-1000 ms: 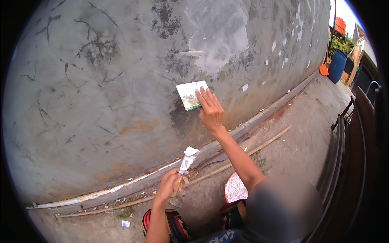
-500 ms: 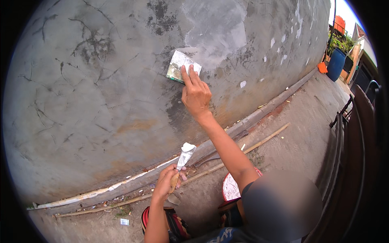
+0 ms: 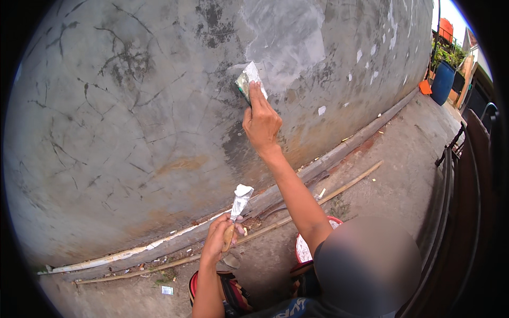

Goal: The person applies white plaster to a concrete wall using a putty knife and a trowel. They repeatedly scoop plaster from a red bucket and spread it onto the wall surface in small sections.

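1. Head view, the wall (image 3: 122, 132): a grey, rough cement face fills most of the picture, crossed by dark cracks, black stains near the top and a rusty brown streak low down. A paler, smoother patch (image 3: 286, 40) of fresh filler sits high up, with small white dabs scattered to its right.
2. Head view, the hands: the right hand (image 3: 261, 121) is raised with its arm stretched up, fingers pressed flat on a small flat scraper (image 3: 248, 79) that lies against the wall at the lower left edge of the pale patch. The left hand (image 3: 220, 238) is low, closed around the wooden handle of a putty knife (image 3: 239, 201), whose blade is caked in white filler and points up, clear of the wall.
3. Head view, the ground: bare dirt and concrete runs along the wall's foot, where a long pale pipe (image 3: 159, 245) and a thin stick (image 3: 328, 193) lie. A red-rimmed bucket (image 3: 303, 249) stands by the person's legs. A blue barrel (image 3: 442, 82) stands far off to the right.
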A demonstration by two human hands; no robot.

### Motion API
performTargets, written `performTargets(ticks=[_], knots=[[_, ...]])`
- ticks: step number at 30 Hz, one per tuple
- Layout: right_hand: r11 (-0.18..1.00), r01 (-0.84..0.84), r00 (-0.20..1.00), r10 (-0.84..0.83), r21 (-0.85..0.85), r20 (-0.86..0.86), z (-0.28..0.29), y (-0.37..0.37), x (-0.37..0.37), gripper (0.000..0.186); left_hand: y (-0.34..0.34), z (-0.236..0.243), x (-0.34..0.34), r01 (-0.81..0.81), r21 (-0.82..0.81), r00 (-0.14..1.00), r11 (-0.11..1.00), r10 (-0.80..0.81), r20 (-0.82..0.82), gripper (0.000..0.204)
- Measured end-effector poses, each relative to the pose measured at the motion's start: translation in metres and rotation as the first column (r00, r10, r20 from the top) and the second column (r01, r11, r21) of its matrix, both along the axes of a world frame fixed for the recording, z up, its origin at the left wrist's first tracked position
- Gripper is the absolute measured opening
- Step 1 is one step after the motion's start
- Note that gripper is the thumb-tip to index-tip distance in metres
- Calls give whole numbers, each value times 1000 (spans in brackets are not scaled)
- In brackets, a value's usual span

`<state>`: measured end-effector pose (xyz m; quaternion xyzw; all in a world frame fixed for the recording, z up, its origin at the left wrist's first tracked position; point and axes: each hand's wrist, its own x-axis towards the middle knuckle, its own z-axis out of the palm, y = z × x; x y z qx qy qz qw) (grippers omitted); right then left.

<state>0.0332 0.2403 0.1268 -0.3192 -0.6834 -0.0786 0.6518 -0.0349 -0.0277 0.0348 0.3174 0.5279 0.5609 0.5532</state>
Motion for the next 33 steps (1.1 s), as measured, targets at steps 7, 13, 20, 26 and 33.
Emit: performTargets(ticks=[7, 13, 20, 26, 33], knots=[[914, -353, 892, 393, -199, 222, -31, -47, 44, 52, -4, -5, -13, -146, 65, 989, 987, 146, 13, 31], [-19, -800, 543, 400, -600, -738, -83, -55, 141, 22, 4, -13, -12, -184, 40, 968, 982, 188, -167, 30], [647, -549, 696, 704, -529, 138, -100, -105, 143, 39, 6, -27, -8, -87, -70, 956, 994, 64, -286, 29], [712, -524, 620, 695, -467, 364, -103, -96, 135, 43, 6, -27, -5, -31, -57, 940, 998, 9, -340, 31], [720, -503, 618, 687, -479, 383, -109, -99, 132, 46, 7, -26, -6, -23, -103, 927, 994, -17, -375, 31]])
